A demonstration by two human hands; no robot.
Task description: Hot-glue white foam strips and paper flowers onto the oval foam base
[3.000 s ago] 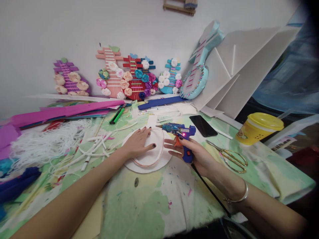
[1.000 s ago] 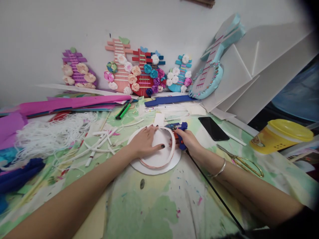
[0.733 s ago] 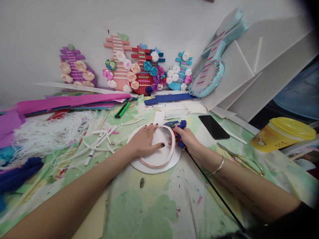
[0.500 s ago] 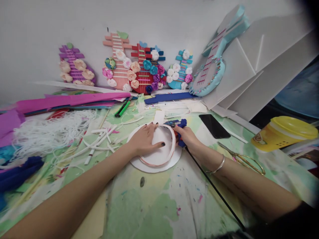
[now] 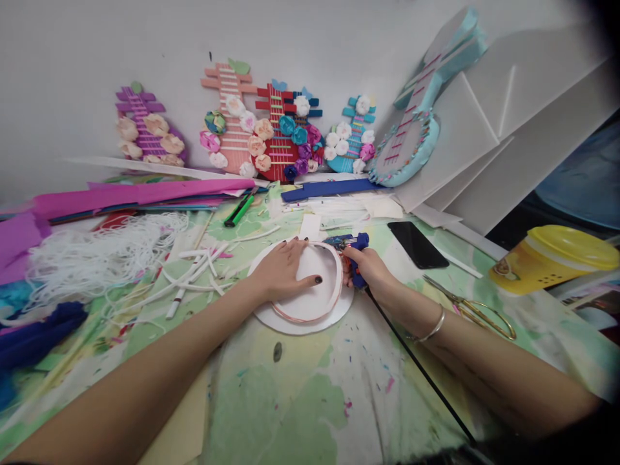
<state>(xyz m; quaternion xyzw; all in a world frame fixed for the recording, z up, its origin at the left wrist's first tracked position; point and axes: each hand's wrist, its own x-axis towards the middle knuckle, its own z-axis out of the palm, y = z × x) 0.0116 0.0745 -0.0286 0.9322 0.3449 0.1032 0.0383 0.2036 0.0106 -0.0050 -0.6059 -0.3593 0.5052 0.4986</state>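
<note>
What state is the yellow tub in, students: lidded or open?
Lidded: a yellow lid covers the top of the tub.

The left hand [image 5: 278, 274] hides the left side of the white ring [image 5: 335, 287]. The right hand [image 5: 372, 270] covers part of the glue gun's [image 5: 358, 241] grip; whether its nozzle touches the ring is unclear.

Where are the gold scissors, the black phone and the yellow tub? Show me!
Gold scissors [image 5: 456, 299]: head view, on the metal by the pivot.
Black phone [image 5: 418, 245]: head view, middle of the screen.
Yellow tub [image 5: 526, 266]: head view, on its side.
</note>
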